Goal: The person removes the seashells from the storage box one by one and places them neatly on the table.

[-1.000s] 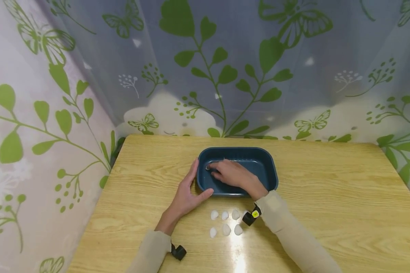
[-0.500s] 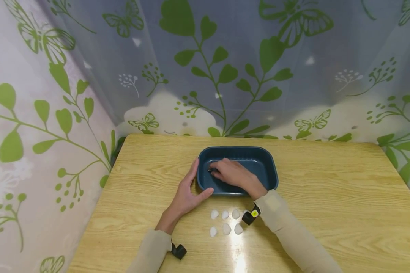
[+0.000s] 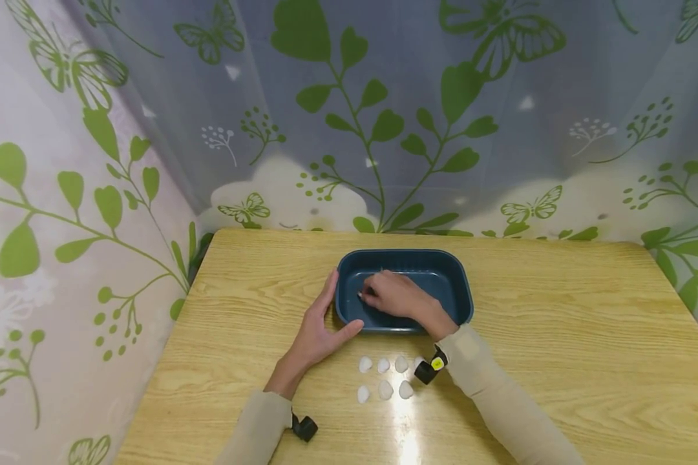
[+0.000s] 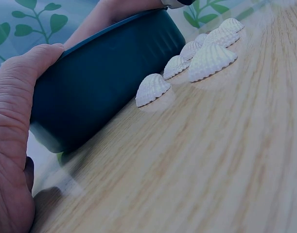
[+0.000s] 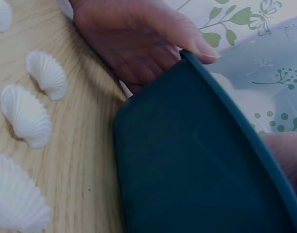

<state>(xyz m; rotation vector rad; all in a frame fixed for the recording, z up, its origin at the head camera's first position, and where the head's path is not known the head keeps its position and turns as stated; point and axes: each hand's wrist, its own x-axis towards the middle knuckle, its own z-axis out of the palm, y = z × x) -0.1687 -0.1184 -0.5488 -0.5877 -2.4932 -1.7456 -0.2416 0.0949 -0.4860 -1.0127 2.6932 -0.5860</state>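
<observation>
A dark blue rectangular basin [image 3: 442, 258] stands on the wooden table. My left hand [image 3: 318, 329] spans its near left corner, with the fingers fairly straight along the left wall and the thumb [image 4: 46, 53] against the rim. Inside the basin, my right hand [image 3: 395, 296] has its fingers curled and pinches a small pale thing [image 3: 359, 294] just above or on the basin floor. That thing is too small and covered to identify. In both wrist views the basin wall hides the right hand's fingertips.
Several white ribbed seashells lie in two rows in front of the basin, among them a near-row shell [image 3: 363, 394] and a far-row shell [image 3: 364, 365]. A wrist camera [image 3: 426, 372] partly covers one shell. A patterned curtain [image 3: 349, 129] hangs behind the table [image 3: 558, 323].
My right hand's fingertips have drawn slightly right and toward me inside the basin, curling in around the small thing. The left hand, basin and shells have stayed put.
</observation>
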